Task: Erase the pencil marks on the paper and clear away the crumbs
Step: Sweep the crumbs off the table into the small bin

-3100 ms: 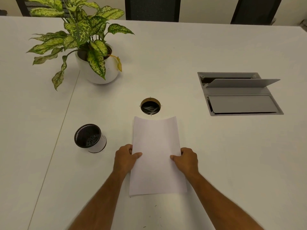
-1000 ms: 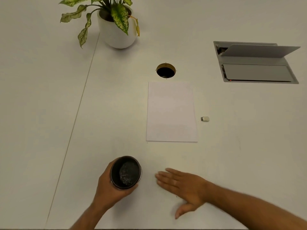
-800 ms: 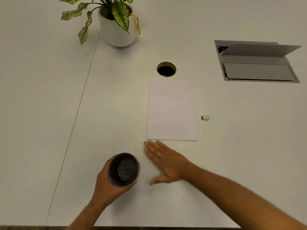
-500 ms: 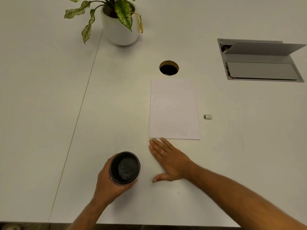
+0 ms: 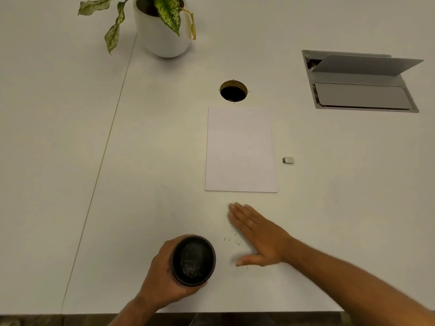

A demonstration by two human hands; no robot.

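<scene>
Nearest, the left hand (image 5: 162, 276) grasps a black cup (image 5: 193, 260) at the table (image 5: 70, 161) edge. Beside it, the right hand (image 5: 257, 234) lies flat, grip released, crumbs (image 5: 231, 240) just left of its palm. Farther off lies the paper (image 5: 240, 149), the eraser (image 5: 288, 160) to its right.

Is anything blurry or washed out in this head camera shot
Head view: right hand is motion-blurred at the fingertips; paper barely stands out from the pale table; soft even light, faint shadows; wide-angle bends the table seam.
</scene>
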